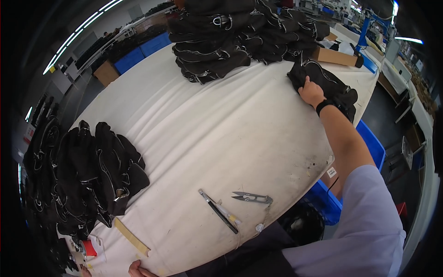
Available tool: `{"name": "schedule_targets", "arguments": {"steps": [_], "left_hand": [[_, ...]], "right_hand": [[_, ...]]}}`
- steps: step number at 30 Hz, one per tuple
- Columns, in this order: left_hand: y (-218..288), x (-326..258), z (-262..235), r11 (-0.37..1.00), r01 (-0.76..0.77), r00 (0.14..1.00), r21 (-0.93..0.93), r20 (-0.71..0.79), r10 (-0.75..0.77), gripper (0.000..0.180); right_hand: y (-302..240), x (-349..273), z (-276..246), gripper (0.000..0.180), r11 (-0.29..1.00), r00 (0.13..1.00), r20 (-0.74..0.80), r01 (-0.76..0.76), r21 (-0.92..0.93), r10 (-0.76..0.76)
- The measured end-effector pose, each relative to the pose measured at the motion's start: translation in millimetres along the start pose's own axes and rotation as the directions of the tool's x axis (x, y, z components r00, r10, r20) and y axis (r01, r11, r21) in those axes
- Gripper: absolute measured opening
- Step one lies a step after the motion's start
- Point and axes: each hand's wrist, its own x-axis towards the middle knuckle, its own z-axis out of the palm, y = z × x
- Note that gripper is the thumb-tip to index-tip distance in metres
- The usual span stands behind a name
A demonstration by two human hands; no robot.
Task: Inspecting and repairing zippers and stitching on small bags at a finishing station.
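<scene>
At the far right of the table, my right hand (312, 93) is closed on a folded black fabric item (326, 79) with pale edging; the fingertips press into its near left side. Its exact kind cannot be made out. My left hand (140, 269) shows only in part at the lower edge, where its fingers rest apart by the table's near edge and hold nothing visible. Close to it lies a flat yellowish strip (132, 236). Thread snips (252, 197) and a dark pen-like tool (219, 212) lie on the white cloth nearer the middle.
A tall stack of black fabric items (210, 44) stands at the back; another heap (99, 173) covers the left side. Beyond my right hand is a cardboard piece (334, 57). A blue bin (371, 141) stands below the right edge of the cloth-covered table (221, 124).
</scene>
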Motion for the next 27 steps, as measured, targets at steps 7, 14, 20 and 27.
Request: {"name": "schedule_targets", "arguments": {"steps": [7,14,20,27], "left_hand": [[2,6,10,0.992,0.096,0.995,-0.079,-0.002,-0.096,0.017],[-3,7,-1,0.994,0.095,0.995,-0.053,-0.038,-0.097,0.018],[-5,9,-3,0.995,0.073,0.994,-0.066,-0.081,-0.078,0.019],[-7,8,-8,0.996,0.07,0.993,-0.057,-0.095,-0.075,0.022]], "right_hand": [[50,13,-3,0.086,0.98,0.977,0.153,0.122,0.154,-0.146],[63,-62,-86,0.079,0.943,0.973,0.228,0.118,-0.311,-0.047],[110,-61,-62,0.044,0.905,0.938,-0.011,0.332,-0.265,-0.347],[64,-84,-46,0.06,0.866,0.942,0.326,0.227,-0.445,-0.079]]}}
